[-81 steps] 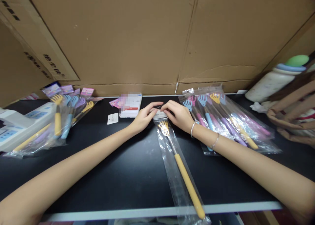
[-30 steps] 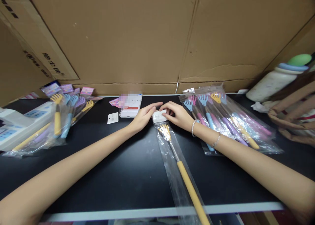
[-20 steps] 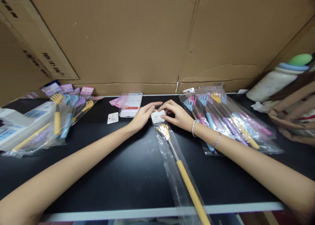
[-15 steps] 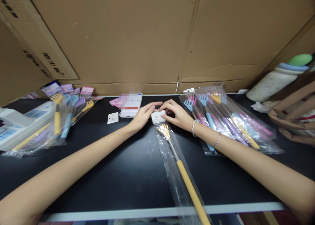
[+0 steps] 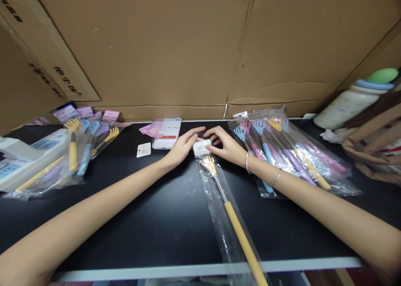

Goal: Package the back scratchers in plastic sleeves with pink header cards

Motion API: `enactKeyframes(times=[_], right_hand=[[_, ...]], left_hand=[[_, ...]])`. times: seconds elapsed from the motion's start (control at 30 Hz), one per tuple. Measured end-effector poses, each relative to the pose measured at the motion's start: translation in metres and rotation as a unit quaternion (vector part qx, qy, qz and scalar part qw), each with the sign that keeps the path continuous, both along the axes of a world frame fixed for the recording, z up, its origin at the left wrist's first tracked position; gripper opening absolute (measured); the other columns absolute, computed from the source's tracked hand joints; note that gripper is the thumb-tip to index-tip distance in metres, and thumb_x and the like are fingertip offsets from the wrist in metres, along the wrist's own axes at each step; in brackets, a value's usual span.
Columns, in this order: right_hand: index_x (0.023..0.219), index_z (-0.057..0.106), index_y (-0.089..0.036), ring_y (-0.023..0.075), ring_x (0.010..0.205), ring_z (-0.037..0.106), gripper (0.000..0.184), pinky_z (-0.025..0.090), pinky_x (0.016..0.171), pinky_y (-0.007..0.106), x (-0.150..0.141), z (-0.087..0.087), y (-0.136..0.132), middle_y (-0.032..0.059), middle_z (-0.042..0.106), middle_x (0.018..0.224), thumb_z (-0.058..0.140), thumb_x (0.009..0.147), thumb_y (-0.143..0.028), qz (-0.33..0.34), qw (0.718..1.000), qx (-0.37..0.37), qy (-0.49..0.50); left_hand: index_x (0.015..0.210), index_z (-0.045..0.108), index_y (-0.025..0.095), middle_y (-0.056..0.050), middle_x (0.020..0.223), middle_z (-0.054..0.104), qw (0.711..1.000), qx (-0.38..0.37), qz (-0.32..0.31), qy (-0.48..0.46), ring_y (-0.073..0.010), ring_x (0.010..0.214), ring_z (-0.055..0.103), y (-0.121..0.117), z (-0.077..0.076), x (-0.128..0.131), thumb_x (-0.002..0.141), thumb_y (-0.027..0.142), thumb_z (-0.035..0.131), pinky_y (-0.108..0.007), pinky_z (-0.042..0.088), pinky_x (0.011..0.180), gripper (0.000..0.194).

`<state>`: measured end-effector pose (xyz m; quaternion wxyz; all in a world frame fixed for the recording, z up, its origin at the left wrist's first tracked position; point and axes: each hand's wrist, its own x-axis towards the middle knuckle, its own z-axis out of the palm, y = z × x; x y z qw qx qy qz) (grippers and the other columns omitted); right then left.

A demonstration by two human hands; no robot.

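Note:
A yellow back scratcher (image 5: pixel 241 231) lies in a clear plastic bag (image 5: pixel 219 223), its claw head toward the back and its handle reaching past the table's front edge. At the bag's top end is a white card (image 5: pixel 202 148) with small print. My left hand (image 5: pixel 183 147) holds the bag's top at the card's left side, thumb at the edge and index finger stretched above it. From the right, my right hand (image 5: pixel 228 147) has its thumb on the card's right edge, with fingers curled over the bag's top. The fingers partly hide the bag's end.
Bagged back scratchers (image 5: pixel 275 148) lie at right; others (image 5: pixel 73 152) lie at left on a white power strip (image 5: pixel 37 152). Behind my left hand are a phone (image 5: pixel 167 133), pink cards (image 5: pixel 145 129) and a loose white tag (image 5: pixel 143 150). A bottle (image 5: pixel 347 104) leans at far right before the cardboard wall (image 5: pixel 156 48).
My right fingers have lifted and opened slightly at the bag's top, and my left index finger has risen a little. The bag and back scratcher have barely moved.

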<state>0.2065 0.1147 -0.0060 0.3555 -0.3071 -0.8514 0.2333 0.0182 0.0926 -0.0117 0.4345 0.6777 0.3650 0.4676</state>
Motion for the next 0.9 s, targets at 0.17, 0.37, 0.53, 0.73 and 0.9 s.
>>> enactKeyframes(times=[0.17,0.37,0.53,0.73,0.9], right_hand=[[0.116,0.041,-0.018,0.0140,0.083,0.057,0.048,0.051,0.078,0.035,0.0005,-0.0085,0.0077,0.0089,0.054,0.108,0.062,0.073,-0.026,-0.017,0.995,-0.089,0.045],[0.095,0.052,-0.017,0.0114,0.072,0.057,0.022,0.049,0.072,0.029,-0.0002,-0.0048,0.0080,0.0018,0.061,0.083,0.059,0.075,-0.023,0.036,0.989,-0.131,0.051],[0.092,0.053,-0.017,0.0076,0.059,0.051,0.019,0.045,0.058,0.023,-0.0008,-0.0021,0.0063,-0.0008,0.060,0.077,0.059,0.075,-0.023,0.045,0.987,-0.139,0.072],[0.092,0.054,-0.017,0.0090,0.063,0.055,0.018,0.046,0.059,0.023,0.0001,-0.0011,0.0063,0.0000,0.061,0.076,0.059,0.077,-0.026,0.046,0.984,-0.152,0.085],[0.091,0.055,-0.017,0.0093,0.063,0.055,0.018,0.045,0.059,0.023,-0.0003,0.0010,0.0041,0.0012,0.062,0.078,0.060,0.077,-0.027,0.032,0.986,-0.138,0.090]], left_hand=[[0.133,0.041,0.015,-0.009,0.111,0.064,1.000,-0.011,0.016,0.009,-0.0201,0.101,0.059,-0.0018,0.0021,0.0017,0.088,0.028,0.045,-0.034,0.046,0.089,0.047],[0.124,0.050,0.015,-0.009,0.114,0.062,1.000,0.003,0.000,0.021,-0.0208,0.104,0.058,-0.0020,0.0027,0.0019,0.087,0.028,0.047,-0.035,0.045,0.092,0.040],[0.116,0.054,0.015,-0.009,0.117,0.061,1.000,0.017,-0.012,0.012,-0.0217,0.110,0.055,0.0008,0.0002,0.0012,0.086,0.030,0.048,-0.036,0.042,0.097,0.034],[0.115,0.053,0.015,-0.009,0.107,0.064,1.000,0.001,-0.023,0.008,-0.0196,0.100,0.060,-0.0005,0.0013,0.0018,0.084,0.029,0.051,-0.034,0.045,0.091,0.034],[0.113,0.053,0.015,-0.007,0.096,0.066,1.000,-0.007,-0.019,-0.006,-0.0186,0.093,0.062,-0.0014,0.0002,0.0023,0.082,0.026,0.054,-0.033,0.047,0.086,0.033]])
